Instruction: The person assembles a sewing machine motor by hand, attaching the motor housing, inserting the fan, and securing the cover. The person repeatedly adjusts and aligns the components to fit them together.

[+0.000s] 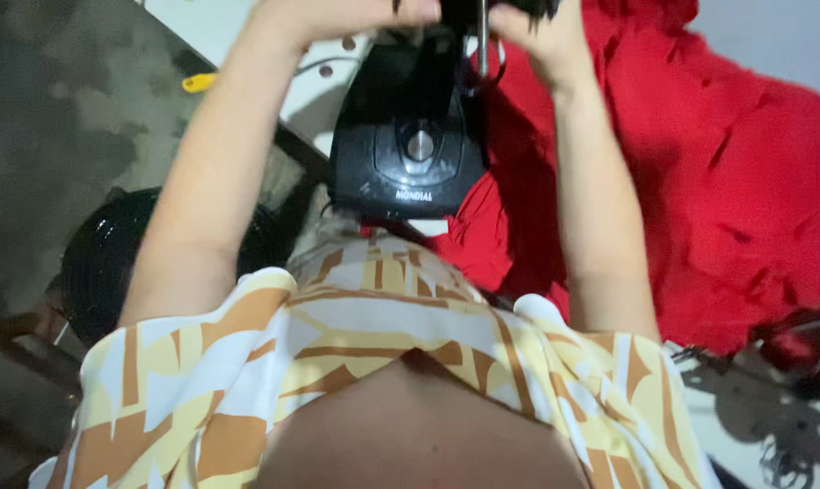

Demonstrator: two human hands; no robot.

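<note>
Both my arms reach up to the top edge of the view. My left hand (337, 14) and my right hand (537, 27) close on a dark part that the frame cuts off, so I cannot tell what it is. A thin metal rod (482, 41) runs down between the hands. Just below them stands a round black fan base (408, 145) with a silver knob in its middle. My patterned yellow, white and brown shirt fills the bottom of the view.
A red cloth (718, 172) is heaped at the right. A black round fan grille (97, 263) lies on the dark floor at the left. A white tabletop (238, 32) with a yellow object (197, 83) on it sits at the back.
</note>
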